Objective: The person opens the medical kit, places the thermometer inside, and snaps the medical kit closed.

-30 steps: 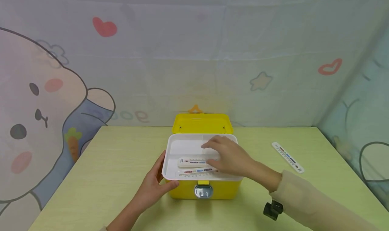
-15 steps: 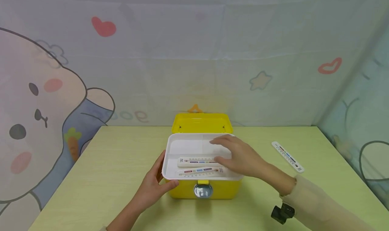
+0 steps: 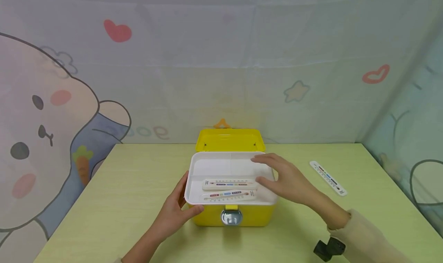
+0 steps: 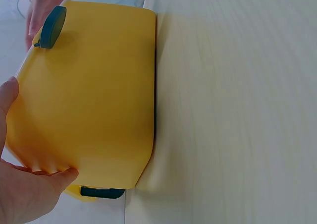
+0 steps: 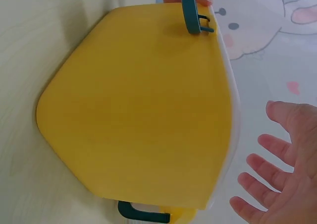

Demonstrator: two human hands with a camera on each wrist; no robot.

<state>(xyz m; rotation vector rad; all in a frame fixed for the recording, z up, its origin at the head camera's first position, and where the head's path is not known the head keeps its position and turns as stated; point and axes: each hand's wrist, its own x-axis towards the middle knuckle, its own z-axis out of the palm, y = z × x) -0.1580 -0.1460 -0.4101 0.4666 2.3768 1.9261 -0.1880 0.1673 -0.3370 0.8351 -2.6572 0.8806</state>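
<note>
A yellow storage box [image 3: 254, 217] stands at the middle of the table, its lid [image 3: 230, 140] tipped back. Its white divided tray [image 3: 211, 165] holds an upper flat white thermometer [image 3: 228, 184] and a lower thermometer [image 3: 226, 195], both in the front compartment. My left hand [image 3: 169, 217] holds the box's left side, thumb at the front corner; the left wrist view shows fingertips [image 4: 67, 177] against the yellow wall. Over the tray's right edge hovers my right hand [image 3: 290, 184], fingers spread and holding nothing. Another thermometer [image 3: 328, 178] lies on the table to the right.
A latch [image 3: 232, 217] hangs on the box's front. In the right wrist view, a dark green handle [image 5: 143, 215] shows at the lid end. A printed cloth [image 3: 194, 82] hangs behind the table [image 3: 149, 178]. A small black device [image 3: 328, 249] sits by my right cuff.
My right hand has drawn back to the right from over the thermometers, uncovering both of them in the tray. The left hand has stayed in place on the box.
</note>
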